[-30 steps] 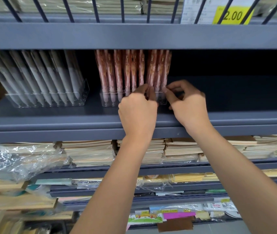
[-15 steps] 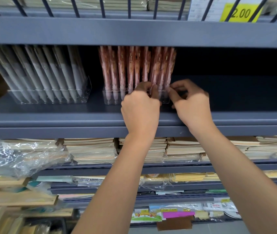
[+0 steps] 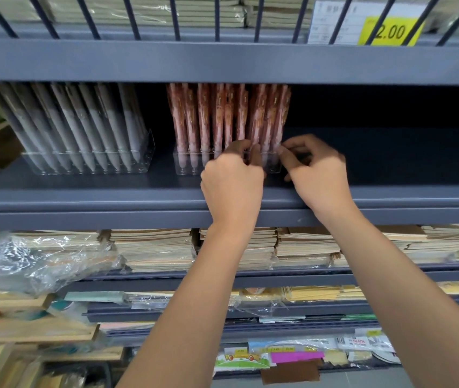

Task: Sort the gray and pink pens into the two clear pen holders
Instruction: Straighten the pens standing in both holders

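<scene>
**Stationery shelf: two clear pen holders, both hands at the pink one**

1. Shelf [image 3: 110,197]: gray-blue metal, carrying both holders. Its right part lies in dark shadow.
2. Plastic bag [image 3: 35,256]: clear and crumpled, one level below the shelf at the far left.
3. Gray-pen holder [image 3: 88,165]: clear and low-walled, standing on the left part of the shelf.
4. Gray pens [image 3: 82,127]: a full row in the gray-pen holder, tips down, tops leaning to the left.
5. Notebooks [image 3: 152,247]: tan stacks, some wrapped in film, along the level below the shelf.
6. Pink-pen holder [image 3: 183,165]: clear, near the shelf's middle, apart from the gray-pen holder and to its right. The hands cover much of its front wall.
7. Pink pens [image 3: 222,119]: packed close in the pink-pen holder, tips down, nearly upright. No gray pen shows among them.
8. Left hand [image 3: 232,186]: reaches up from below, back to the camera. Its fingers [image 3: 238,145] are curled, with thumb and forefinger pinched at the front rim of the pink-pen holder where the pens' lower ends stand. Whether a pen is caught in the pinch cannot be told.
9. Right hand [image 3: 319,175]: just beside the left hand, at the holder's right end. Its fingers [image 3: 295,141] are curled, and thumb and forefinger pinch that end's corner.
10. Price label [image 3: 390,30]: yellow, reading "2.00", behind the rail bars of the level above, upper right.
</scene>
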Available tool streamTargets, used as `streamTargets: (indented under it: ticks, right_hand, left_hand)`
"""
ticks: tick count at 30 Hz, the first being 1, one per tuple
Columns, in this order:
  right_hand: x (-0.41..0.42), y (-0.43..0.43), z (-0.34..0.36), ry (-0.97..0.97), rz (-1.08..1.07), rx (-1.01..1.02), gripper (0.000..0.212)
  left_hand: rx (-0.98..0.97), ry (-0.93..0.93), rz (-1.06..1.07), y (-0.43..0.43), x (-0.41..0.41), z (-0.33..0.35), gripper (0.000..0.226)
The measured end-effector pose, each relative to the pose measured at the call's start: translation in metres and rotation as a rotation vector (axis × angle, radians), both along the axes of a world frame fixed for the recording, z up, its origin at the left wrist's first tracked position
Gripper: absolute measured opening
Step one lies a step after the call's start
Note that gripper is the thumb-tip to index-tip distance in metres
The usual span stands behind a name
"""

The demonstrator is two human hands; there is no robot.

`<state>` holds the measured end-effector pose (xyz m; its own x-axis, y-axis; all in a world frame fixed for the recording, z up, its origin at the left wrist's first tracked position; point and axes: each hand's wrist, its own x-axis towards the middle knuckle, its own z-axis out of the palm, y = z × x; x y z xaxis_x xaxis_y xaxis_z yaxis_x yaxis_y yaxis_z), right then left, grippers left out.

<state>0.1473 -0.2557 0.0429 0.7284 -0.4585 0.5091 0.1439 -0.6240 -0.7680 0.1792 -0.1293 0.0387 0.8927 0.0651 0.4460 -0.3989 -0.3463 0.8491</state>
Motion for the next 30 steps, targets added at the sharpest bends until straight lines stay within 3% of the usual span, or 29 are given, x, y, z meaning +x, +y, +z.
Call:
streamTargets:
  ticks: [5,8,13,19,23,30]
  right_hand:
    - [-0.005,0.004,0.002,-0.041,-0.029,0.018,0.006]
    - [-0.014,0.009,0.006,-0.052,-0.095,0.129,0.010]
    - [-0.045,0.034,0.004,-0.098,-0.065,0.238,0.012]
    - [-0.060,0.096,0.001,-0.083,0.088,0.062,0.006]
    - [-0.035,0.150,0.001,-0.040,0.169,-0.155,0.016]
    - [0.040,0.225,0.004,0.012,0.039,-0.059,0.043]
  left_hand:
    - [-0.061,0.047,-0.062,0.012,-0.009,0.004,0.033]
    - [-0.139,0.067,-0.148,0.031,-0.019,0.004,0.025]
    - [-0.105,0.002,-0.253,0.099,-0.031,0.001,0.014]
    - [-0.117,-0.008,-0.160,0.201,-0.030,-0.004,0.014]
    - [-0.061,-0.040,-0.047,0.251,-0.009,-0.005,0.014]
    - [0.028,-0.030,0.132,0.305,0.055,0.002,0.015]
